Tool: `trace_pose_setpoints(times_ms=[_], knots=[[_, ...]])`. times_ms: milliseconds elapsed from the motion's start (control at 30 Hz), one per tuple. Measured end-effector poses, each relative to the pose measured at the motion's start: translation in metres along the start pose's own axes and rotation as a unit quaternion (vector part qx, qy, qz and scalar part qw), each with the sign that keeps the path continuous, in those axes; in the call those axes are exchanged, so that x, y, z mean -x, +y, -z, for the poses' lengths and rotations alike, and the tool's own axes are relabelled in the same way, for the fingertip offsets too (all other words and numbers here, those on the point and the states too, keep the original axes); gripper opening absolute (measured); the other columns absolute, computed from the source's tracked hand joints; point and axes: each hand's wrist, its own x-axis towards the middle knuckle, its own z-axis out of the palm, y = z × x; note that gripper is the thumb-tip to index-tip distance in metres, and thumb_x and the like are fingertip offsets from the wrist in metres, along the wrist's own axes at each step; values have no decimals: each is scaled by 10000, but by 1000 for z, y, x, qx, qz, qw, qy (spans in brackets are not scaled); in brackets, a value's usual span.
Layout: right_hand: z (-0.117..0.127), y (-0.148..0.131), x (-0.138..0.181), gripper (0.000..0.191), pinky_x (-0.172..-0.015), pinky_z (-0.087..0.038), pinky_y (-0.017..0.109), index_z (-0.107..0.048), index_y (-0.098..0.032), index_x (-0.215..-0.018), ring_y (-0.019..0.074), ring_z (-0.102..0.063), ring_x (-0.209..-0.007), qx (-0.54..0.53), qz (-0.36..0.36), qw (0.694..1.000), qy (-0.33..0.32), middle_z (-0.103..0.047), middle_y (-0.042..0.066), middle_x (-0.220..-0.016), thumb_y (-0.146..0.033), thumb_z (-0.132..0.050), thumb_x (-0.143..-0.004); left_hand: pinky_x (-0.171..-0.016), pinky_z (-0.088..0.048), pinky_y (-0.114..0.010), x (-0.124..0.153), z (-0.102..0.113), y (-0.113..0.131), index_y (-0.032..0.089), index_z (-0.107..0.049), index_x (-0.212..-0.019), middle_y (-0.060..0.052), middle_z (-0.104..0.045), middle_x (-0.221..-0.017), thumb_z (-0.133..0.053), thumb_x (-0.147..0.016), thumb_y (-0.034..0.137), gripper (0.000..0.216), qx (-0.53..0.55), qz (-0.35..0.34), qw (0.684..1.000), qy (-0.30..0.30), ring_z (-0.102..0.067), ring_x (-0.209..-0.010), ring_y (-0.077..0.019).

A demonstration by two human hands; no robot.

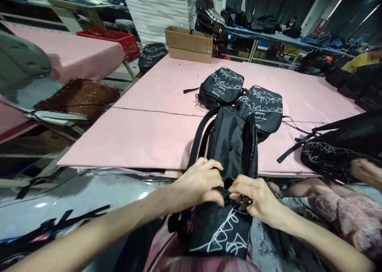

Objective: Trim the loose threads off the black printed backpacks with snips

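"Holding the bag takes both hands, then?"

"Yes. The left hand comes in from the bag's left and has its grip closed on a fold at the middle. The right hand comes from the bag's right and pinches dark fabric just above the patterned panel. Something small and shiny sits in that right grip; I can't tell what."

"Which way does the bag lie?"

"Its long axis points away from the person. The far half rests on the pink surface, and the panel end hangs on the near side, over pink clothing. Neither hand is nearer; they meet around the same fold."

"And room to move?"

"The surface's edge passes under the bag, close to both hands. Left of the bag, past its strap, the pink lies open. Beyond the bag are two bags, the right one close behind. Well to its right, a co-worker's hand is at another black bag."
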Motion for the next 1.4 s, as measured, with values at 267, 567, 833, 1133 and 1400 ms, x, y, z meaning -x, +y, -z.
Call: trace_pose_setpoints(times_ms=[267, 567, 833, 1133, 1400], knots=[[-8, 5, 25, 221, -489, -342, 233, -571, -181, -937, 94, -545, -570, 254, 50, 965, -32, -645, 30, -917, -69, -390, -876, -998, -268, -397, 48, -29, 36, 160, -568, -924, -23, -650, -902, -409, -877, 81, 184, -149, 21, 985, 82, -411, -1232, -201], [-28, 11, 35, 247, -496, -331, 246, -590, -154, -841, 98, -511, -560, 292, 159, 943, 9, -667, 35, -864, -81, -360, -894, -752, -371, -312, 68, -38, 41, 154, -590, -1059, -35, -657, -951, -399, -874, 100, 271, -183, -10, 974, 135, -562, -946, -178], [-31, 13, 33, 262, -479, -320, 235, -601, -132, -843, 89, -516, -547, 272, 181, 943, 56, -684, 39, -832, -88, -351, -906, -921, -339, -333, 65, -40, 37, 111, -575, -1042, -66, -632, -1048, -339, -884, 46, 291, -103, -30, 985, 133, -472, -1133, -192], [-32, 24, 32, 260, -462, -340, 240, -613, -141, -879, 88, -571, -583, 208, 135, 963, 105, -692, 37, -841, -107, -359, -918, -774, -320, -361, 19, -48, 43, 158, -594, -902, -35, -638, -826, -418, -898, 204, 182, 6, 75, 990, 116, -542, -904, -183], [-18, 53, -5, 116, -755, -489, 299, -652, -203, -830, 167, -625, -845, -105, -54, 916, 383, -684, 42, -862, -200, -536, -845, -696, -385, -305, 40, -6, -33, 178, -546, -614, -10, -626, -721, -307, -891, 333, 397, 129, 252, 951, 125, -537, -702, -147]])
